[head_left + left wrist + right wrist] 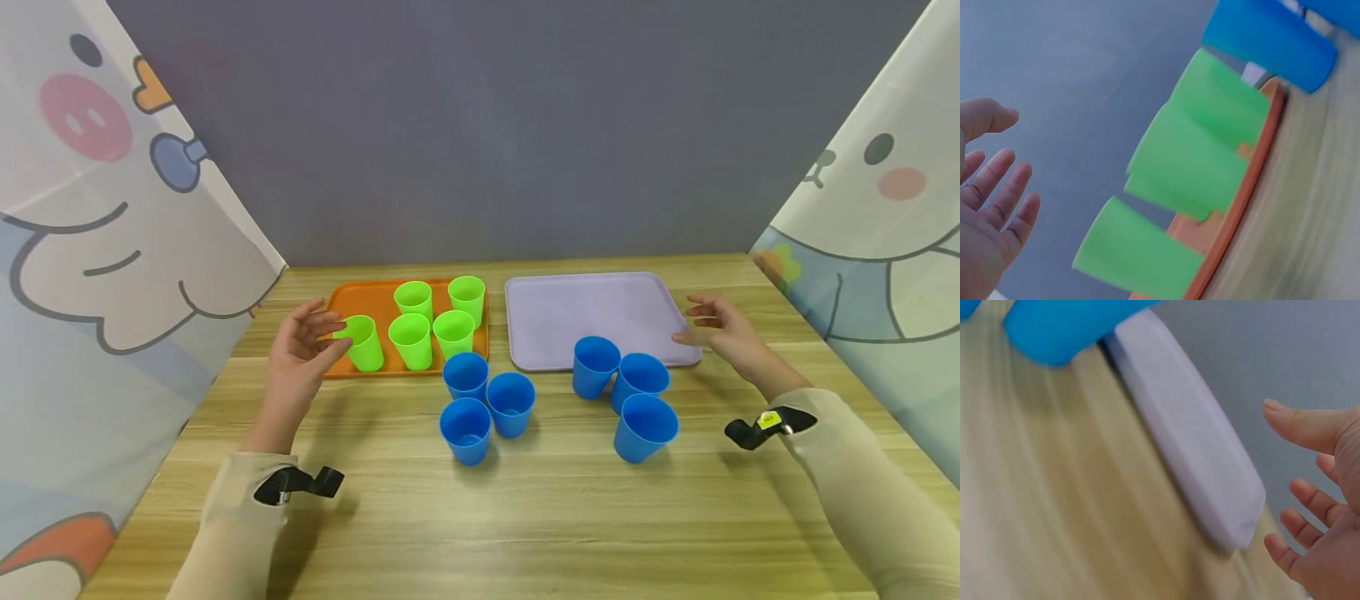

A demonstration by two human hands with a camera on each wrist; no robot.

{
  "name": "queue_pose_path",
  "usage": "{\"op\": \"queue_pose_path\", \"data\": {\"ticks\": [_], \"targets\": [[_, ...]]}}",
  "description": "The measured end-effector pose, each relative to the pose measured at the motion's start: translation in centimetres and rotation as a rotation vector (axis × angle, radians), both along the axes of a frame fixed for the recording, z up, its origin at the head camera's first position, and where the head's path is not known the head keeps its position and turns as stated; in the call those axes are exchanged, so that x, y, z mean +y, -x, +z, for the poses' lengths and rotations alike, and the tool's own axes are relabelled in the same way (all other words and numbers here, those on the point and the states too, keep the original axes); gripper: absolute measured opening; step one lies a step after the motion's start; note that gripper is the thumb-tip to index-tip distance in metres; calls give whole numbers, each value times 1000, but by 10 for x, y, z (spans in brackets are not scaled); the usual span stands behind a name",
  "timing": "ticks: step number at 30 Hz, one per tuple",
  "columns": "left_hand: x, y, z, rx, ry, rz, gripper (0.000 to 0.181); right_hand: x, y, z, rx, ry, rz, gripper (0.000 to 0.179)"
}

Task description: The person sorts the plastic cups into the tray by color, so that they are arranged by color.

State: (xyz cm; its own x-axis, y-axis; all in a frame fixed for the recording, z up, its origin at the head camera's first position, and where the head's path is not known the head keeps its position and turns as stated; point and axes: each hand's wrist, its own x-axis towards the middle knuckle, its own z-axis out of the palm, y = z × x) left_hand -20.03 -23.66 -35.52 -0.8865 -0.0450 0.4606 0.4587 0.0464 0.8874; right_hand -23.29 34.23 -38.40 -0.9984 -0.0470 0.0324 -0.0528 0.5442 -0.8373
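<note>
My left hand (303,346) hovers by the left end of an orange tray (352,300), fingers spread and empty, close to the nearest green cup (366,346). In the left wrist view its fingers are apart from the green cups (1138,250). Several green cups stand upright on that tray. My right hand (720,333), also empty with relaxed fingers, is at the right end of a lilac tray (585,308); the right wrist view shows the thumb and fingers off the tray's edge (1191,431). Three blue cups (647,429) stand at that tray's front side.
Three more blue cups (467,429) form a cluster in front of the orange tray's right corner. A grey wall (480,133) rises behind the wooden table (525,533). Cartoon-printed sheets (112,217) flank both sides.
</note>
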Motion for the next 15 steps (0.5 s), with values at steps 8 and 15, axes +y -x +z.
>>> {"op": "queue_pose_path", "data": {"ticks": [8,15], "targets": [[23,-4,-10,48,28,-157,63,18,-7,-24,-20,11,-13,80],[39,-8,-21,3,108,-254,59,23,-11,-33,-26,0,-13,83]]}}
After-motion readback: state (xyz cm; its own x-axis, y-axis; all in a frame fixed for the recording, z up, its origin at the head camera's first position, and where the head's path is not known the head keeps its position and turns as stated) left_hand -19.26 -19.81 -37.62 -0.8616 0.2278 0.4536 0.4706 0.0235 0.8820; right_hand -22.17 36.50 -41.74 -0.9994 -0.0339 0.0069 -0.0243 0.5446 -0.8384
